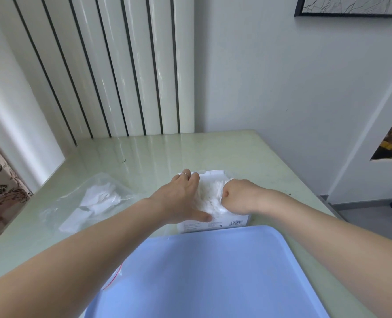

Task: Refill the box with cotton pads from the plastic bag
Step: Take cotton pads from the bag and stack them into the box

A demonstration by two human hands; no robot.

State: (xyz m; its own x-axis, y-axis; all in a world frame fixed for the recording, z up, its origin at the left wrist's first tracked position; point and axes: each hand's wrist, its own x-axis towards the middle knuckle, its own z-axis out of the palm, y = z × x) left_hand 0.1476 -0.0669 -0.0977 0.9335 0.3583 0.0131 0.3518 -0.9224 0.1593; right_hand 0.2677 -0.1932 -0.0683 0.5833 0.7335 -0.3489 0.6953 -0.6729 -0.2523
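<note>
The person is pressing fluffy white cotton pads point(210, 193) into the white cardboard box point(227, 222) on the pale green bench point(144, 154): left hand point(183, 198) flat, steadying; right hand point(234, 198) with a closed grip on the pads. Next, probably fetching more from the clear plastic bag point(94, 198) lying left.

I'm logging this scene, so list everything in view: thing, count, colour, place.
box: one, white with a barcode, centre of table, beyond the tray.
cotton pads: a pile, white, in the box, between the hands.
plastic bag: one, clear, holding white pads, left of the box.
tray: one, light blue, nearest edge of table.
table: one, pale green, glossy.
framed picture: one, dark frame, wall upper right.
left hand: one, wears a ring, fingers flat on the pads.
right hand: one, fingers curled, at the pads' right edge.
</note>
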